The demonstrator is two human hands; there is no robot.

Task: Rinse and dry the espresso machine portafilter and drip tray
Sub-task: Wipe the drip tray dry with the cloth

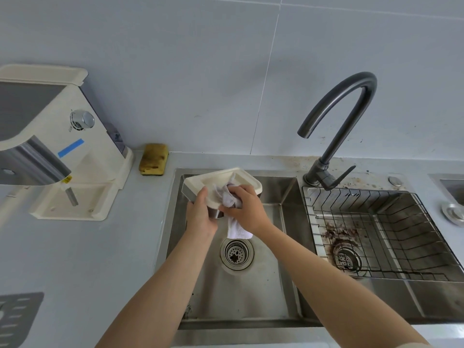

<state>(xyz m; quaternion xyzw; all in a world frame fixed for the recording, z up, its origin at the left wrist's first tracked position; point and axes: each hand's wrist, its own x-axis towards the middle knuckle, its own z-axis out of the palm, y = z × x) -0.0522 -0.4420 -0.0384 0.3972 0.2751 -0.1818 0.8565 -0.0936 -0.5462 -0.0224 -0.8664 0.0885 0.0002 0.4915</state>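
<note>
The cream drip tray (241, 178), with a metal front face, is held tilted over the left sink basin (271, 272). My left hand (200, 214) grips its near left corner. My right hand (247, 208) presses a white cloth (227, 194) into the tray's hollow, and the cloth's loose end (238, 231) hangs down below my wrist. The cream espresso machine (82, 151) stands on the counter at the left, its tray slot bare. I see no portafilter.
A dark curved faucet (349, 106) rises between the two basins, with no water running. The right basin holds a wire rack (376, 227) and coffee grounds near its drain. A yellow sponge (153, 159) lies by the wall. A grey slotted grate (17, 320) lies bottom left.
</note>
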